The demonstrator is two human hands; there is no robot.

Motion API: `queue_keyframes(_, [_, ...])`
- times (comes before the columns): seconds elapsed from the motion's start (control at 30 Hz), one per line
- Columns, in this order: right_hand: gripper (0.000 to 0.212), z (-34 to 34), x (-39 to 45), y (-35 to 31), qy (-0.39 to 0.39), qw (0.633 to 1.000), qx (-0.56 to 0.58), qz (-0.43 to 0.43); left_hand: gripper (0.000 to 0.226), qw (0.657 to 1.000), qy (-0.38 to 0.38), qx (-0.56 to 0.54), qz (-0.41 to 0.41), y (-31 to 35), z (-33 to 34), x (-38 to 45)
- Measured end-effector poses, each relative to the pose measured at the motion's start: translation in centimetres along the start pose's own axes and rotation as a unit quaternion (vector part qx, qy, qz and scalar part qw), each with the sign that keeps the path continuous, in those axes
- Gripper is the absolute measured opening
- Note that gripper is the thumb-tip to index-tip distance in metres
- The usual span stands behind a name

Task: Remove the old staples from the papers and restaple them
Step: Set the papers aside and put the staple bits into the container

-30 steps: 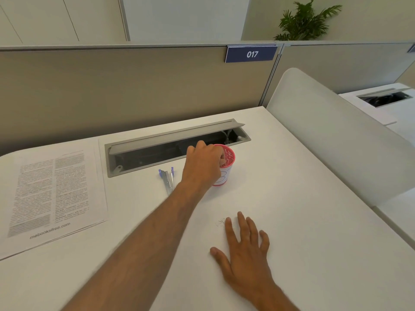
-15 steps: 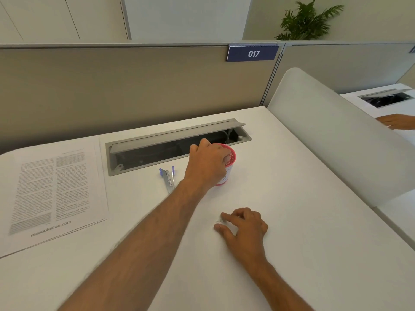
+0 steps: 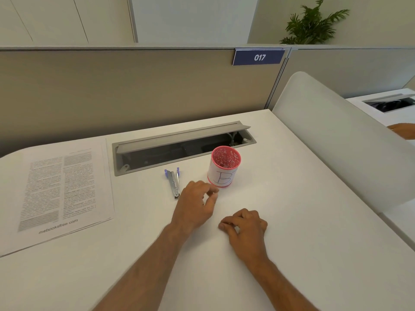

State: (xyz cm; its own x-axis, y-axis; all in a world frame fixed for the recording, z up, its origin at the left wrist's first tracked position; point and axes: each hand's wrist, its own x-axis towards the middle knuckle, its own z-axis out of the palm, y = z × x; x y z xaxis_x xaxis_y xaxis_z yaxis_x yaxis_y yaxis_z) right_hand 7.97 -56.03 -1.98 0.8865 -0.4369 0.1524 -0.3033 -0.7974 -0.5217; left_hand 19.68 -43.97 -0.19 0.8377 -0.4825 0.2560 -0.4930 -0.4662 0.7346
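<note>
Right hand (image 3: 246, 227): nearest the viewer, resting on the desk (image 3: 292, 243) at centre; fingers curled under, thumb and forefinger tips pinched together at the hand's left end. What they hold is too small to tell.
Left hand (image 3: 195, 205): just beyond and left of the right hand, apart from it; fingers loosely bent, thumb and forefinger near each other with a gap, holding nothing visible. Fingertips lie just short of the cup's base; contact cannot be told.
Desk near edge: out of frame below; bare white surface lies on both sides of the forearms.
Papers (image 3: 60, 194): printed stack at the left, flat, slightly skewed; its near corner runs toward the desk's left edge. Well apart from both hands. Staple not discernible.
Staple remover (image 3: 174, 181): metal with purple grips, lying flat between the papers and the cup, just left of the left hand, not touched.
Cup (image 3: 224, 168): pink perforated holder with a white label marked "B", upright, just in front of the cable tray's right end.
Cable tray (image 3: 179, 149): recessed slot with lid raised, running along the desk's far part.
Right side: bare desk from cup to the white divider (image 3: 336, 140), which bounds the right edge.
Far edge: beige partition (image 3: 112, 90) with a "017" plate (image 3: 258, 57); plant (image 3: 312, 25) behind.
</note>
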Motion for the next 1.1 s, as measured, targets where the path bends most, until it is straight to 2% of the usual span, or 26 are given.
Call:
queue_keyframes(0.13, [0.010,0.2,-0.2,-0.1,0.000,0.997,-0.069,-0.041,0.024,0.998,-0.059,0.017,0.003,-1.5,0.3,-2.2])
queue_keyframes(0.23, [0.010,-0.2,0.1,-0.4,-0.044,0.996,-0.068,-0.024,0.031,0.994,-0.095,0.043,0.023,-1.8,0.2,-3.3])
queue_keyframes(0.4, [0.010,-0.8,0.8,-1.0,-0.106,0.990,-0.095,-0.009,0.037,0.991,-0.114,0.043,0.050,-1.9,0.2,-3.9])
queue_keyframes(0.53, [0.011,-1.1,0.9,-0.9,-0.126,0.987,-0.103,-0.007,0.045,0.990,-0.120,0.047,0.057,-1.8,0.3,-4.1])
queue_keyframes(0.63, [0.014,-1.3,1.0,-0.6,-0.128,0.991,-0.043,0.011,0.046,0.990,-0.110,0.065,0.054,-1.4,0.5,-4.4])
queue_keyframes(0.73, [0.014,-2.2,1.4,0.1,-0.100,0.986,0.122,0.062,0.044,0.990,-0.109,0.077,0.050,-1.2,0.7,-4.5])
queue_keyframes(0.8, [0.014,-3.1,1.6,0.7,-0.095,0.974,0.191,0.073,0.042,0.990,-0.109,0.080,0.047,-1.1,0.7,-4.5])
queue_keyframes(0.93, [0.017,-3.7,1.5,1.5,-0.097,0.977,0.184,0.050,0.041,0.991,-0.093,0.085,0.041,-1.0,0.9,-4.6])
queue_keyframes(1.1, [0.012,-3.2,0.6,1.8,-0.037,0.987,0.154,0.011,0.035,0.993,-0.083,0.079,0.003,-0.3,1.4,-4.5])
